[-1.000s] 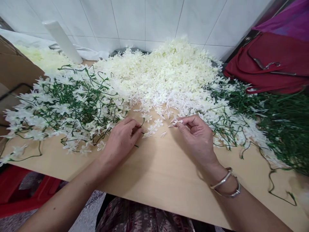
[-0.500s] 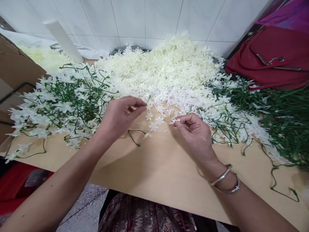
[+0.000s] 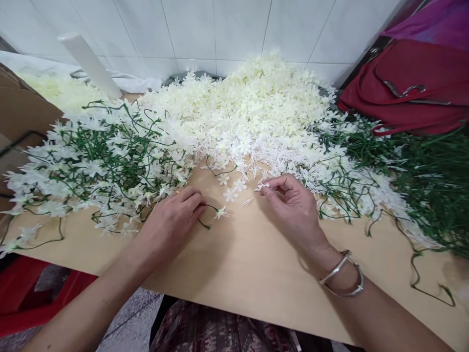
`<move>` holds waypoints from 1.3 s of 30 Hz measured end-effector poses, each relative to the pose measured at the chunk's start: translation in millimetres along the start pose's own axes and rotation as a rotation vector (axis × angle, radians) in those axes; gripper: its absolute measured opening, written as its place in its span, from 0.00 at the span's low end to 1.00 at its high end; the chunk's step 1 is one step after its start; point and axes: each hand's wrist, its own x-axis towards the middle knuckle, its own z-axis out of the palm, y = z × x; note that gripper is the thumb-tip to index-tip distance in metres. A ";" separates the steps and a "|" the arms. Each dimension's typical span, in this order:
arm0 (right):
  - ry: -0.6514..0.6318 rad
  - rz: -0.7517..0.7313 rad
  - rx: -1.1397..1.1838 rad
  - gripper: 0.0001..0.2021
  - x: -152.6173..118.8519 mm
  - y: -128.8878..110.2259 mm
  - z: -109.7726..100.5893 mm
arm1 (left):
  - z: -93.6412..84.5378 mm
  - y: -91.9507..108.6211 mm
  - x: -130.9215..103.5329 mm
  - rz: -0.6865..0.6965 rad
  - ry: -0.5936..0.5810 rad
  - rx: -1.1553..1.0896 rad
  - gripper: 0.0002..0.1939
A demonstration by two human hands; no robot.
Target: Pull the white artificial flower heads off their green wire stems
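Observation:
My left hand (image 3: 178, 212) is low over the table, its fingers closed at a green artificial flower stem (image 3: 203, 225). A white blossom (image 3: 221, 212) sits on that stem's right end; the fingers cover its middle. Raised a little at right, my right hand (image 3: 293, 200) pinches a small white flower (image 3: 262, 187) between thumb and forefinger. Between the hands lie a few loose white petal pieces (image 3: 230, 194) and a small bunch of white stamens (image 3: 246, 201). Another curved green stem (image 3: 220, 173) lies just beyond them.
A large heap of cream-white blossoms (image 3: 252, 102) fills the back of the table (image 3: 249, 274). Stemmed white flowers (image 3: 110, 151) pile up at left. Green stems (image 3: 436, 186) lie at right, below a red bag (image 3: 410, 83). A white roll (image 3: 90, 66) leans near the wall.
My left hand has come down and left, away from the petals to the green stem nearer me. A curved stem now shows where that hand was. My right hand is almost unmoved.

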 end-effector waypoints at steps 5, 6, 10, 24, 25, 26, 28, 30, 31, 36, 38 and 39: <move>-0.110 0.079 0.177 0.06 1.3 -6.5 -0.9 | -9.6 16.1 12.3 -0.167 0.209 -0.153 0.08; -0.174 0.102 0.226 0.06 1.0 -9.0 -0.9 | -10.2 20.1 17.6 -0.236 0.241 -0.264 0.08; -0.339 0.118 0.326 0.07 -1.6 -20.6 -1.5 | -0.5 33.8 42.2 -0.396 0.250 -0.736 0.12; -0.216 0.165 0.402 0.12 3.1 -13.1 -0.1 | 34.9 40.6 48.7 -0.275 0.255 -0.795 0.12; -0.188 0.163 0.404 0.12 3.0 -12.8 0.4 | 35.3 40.7 47.6 -0.209 0.330 -0.662 0.12; -0.155 0.159 0.405 0.12 2.8 -12.9 0.8 | 35.7 41.4 46.6 -0.126 0.407 -0.521 0.12; -0.097 0.150 0.406 0.11 2.1 -14.8 1.2 | 36.7 43.9 45.0 0.063 0.500 -0.288 0.13; -0.095 0.133 0.399 0.11 0.6 -19.5 1.3 | 38.1 46.4 44.2 0.198 0.501 -0.196 0.11; -0.115 0.119 0.389 0.10 -0.4 -22.7 1.2 | 38.7 47.3 43.9 0.230 0.495 -0.195 0.10; -0.217 0.064 0.378 0.08 -4.9 -37.0 -0.6 | 36.5 48.1 42.8 0.230 0.517 -0.291 0.06; -0.258 0.076 0.413 0.08 -5.2 -37.7 -2.2 | 33.1 48.2 42.6 0.195 0.509 -0.350 0.08; -0.278 0.083 0.433 0.08 -4.9 -36.8 -3.2 | 31.3 48.2 42.9 0.155 0.494 -0.410 0.08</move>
